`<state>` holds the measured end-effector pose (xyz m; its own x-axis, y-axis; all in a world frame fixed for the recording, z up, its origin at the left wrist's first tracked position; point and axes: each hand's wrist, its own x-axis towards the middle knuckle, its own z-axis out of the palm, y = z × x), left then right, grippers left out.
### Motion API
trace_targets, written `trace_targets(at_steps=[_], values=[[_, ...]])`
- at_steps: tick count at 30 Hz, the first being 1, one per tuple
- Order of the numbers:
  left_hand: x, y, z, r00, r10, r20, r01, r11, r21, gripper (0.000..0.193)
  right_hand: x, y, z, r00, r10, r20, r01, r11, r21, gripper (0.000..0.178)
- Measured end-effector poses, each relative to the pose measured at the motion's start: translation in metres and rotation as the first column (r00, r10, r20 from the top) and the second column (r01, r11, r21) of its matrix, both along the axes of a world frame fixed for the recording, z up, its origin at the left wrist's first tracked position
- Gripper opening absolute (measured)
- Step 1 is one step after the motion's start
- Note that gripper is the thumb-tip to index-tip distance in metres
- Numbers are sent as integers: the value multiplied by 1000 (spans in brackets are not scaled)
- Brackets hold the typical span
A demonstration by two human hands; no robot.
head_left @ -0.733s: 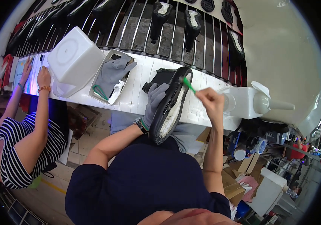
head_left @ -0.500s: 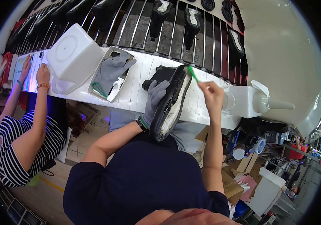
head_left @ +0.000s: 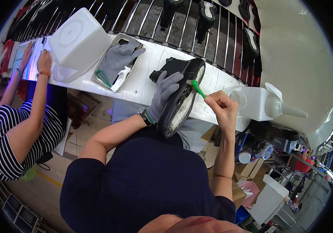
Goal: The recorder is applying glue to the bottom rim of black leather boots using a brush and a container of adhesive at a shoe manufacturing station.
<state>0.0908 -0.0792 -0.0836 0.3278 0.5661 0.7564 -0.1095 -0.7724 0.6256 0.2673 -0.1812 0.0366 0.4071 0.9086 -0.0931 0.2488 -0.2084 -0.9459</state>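
Note:
A black shoe upper (head_left: 170,116) lies tilted on its side over the front edge of the white bench, its pale underside turned to the right. My left hand (head_left: 164,93), in a grey glove, grips it along its upper side. Bare, my right hand (head_left: 222,108) pinches the handle of a green brush (head_left: 198,89). The bristles touch the black rim beside the pale underside, around the middle of the shoe's far half. Dark, shiny wet-looking patches show along the rim near my gloved fingers.
A white box (head_left: 121,81) with a grey glove stands left of the shoe, beside a white plastic container (head_left: 77,42). At right is a white bottle-like container (head_left: 254,101). Behind the bench, a rack of metal rods (head_left: 170,29) carries several black shoe uppers. A co-worker's hands (head_left: 44,62) rest at the far left.
The brush has moved from the far tip of the shoe nearer to me, along its left rim. My right hand has come down and slightly right with it.

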Motion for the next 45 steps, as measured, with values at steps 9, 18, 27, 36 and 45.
trace_targets(at_steps=[9, 18, 27, 36, 45], values=[[-2, 6, 8, 1000, -4, -5, 4, 1000, -12, 55, -39, -16, 46, 945, 241, 220, -241, 970, -27, 10], [3, 8, 10, 999, 32, -6, -31, 999, 37, 57, -17, 0, 25, 981, -79, 177, 69, 996, 62, 5], [5, 10, 12, 1000, 7, -5, -6, 1000, 21, 59, -28, -23, 53, 940, 313, 134, -318, 948, 14, 4], [10, 15, 21, 998, 33, -45, -33, 999, 12, 59, -43, -35, 33, 982, 163, -96, -155, 985, 80, 6], [2, 18, 64, 984, -112, -139, 113, 994, 5, 64, -29, -15, 45, 988, -31, 151, -7, 970, 242, 7]])
